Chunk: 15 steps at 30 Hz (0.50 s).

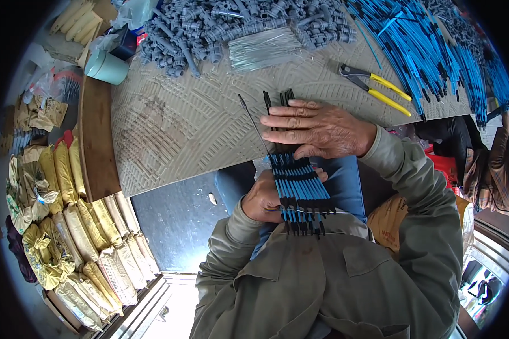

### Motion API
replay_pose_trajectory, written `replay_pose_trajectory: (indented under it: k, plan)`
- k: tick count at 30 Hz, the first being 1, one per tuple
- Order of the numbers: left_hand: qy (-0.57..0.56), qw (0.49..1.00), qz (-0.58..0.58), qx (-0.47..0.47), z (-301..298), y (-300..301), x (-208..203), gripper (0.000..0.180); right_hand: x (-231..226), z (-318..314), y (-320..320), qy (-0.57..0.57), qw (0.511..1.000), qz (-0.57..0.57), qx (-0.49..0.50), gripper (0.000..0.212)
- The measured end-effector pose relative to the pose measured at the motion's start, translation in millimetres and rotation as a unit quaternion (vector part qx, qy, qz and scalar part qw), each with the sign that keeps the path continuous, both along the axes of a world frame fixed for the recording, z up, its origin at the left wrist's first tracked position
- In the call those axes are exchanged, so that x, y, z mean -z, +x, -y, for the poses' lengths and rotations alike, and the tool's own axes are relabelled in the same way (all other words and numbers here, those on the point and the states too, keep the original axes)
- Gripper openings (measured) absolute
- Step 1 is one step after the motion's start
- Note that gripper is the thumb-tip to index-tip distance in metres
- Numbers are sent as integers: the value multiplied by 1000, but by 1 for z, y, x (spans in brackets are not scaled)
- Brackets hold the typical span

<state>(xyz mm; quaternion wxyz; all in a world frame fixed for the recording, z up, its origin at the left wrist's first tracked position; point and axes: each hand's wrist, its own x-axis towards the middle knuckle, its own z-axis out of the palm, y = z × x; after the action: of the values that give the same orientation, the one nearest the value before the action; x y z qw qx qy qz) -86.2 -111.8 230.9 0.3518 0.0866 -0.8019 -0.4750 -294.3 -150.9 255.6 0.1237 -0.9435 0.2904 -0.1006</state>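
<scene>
- At the table's (181, 133) near edge: a flat bundle of blue-and-black rods (302, 187), thin wire (273, 210) across its near end.
- Left hand (261, 198) grips its left side.
- Right hand (328, 129) lies flat over its far black ends.
- Farther right: yellow-handled cutters (369, 88).
- Farthest: grey plastic fittings (192, 34).

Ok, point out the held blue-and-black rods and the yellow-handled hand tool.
Held blue-and-black rods (301, 187): head view, blue middle section.
Yellow-handled hand tool (380, 96): head view, lower handle.
</scene>
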Motion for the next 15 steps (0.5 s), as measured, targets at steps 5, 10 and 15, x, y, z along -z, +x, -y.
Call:
replay_pose_trajectory:
  k: [5, 10, 15]
  plan:
    - [89, 995, 15, 36, -7, 2, 10, 46, -1, -1, -1, -30, 999, 13, -11, 62]
    - [115, 989, 74, 64, -6, 5, 8, 45, 1, -1, -1, -24, 1000, 9, -7, 61]
    - [362, 931, 19, 45, -17, 7, 6, 45, 5, -1, 0, -28, 1000, 12, -2, 66]
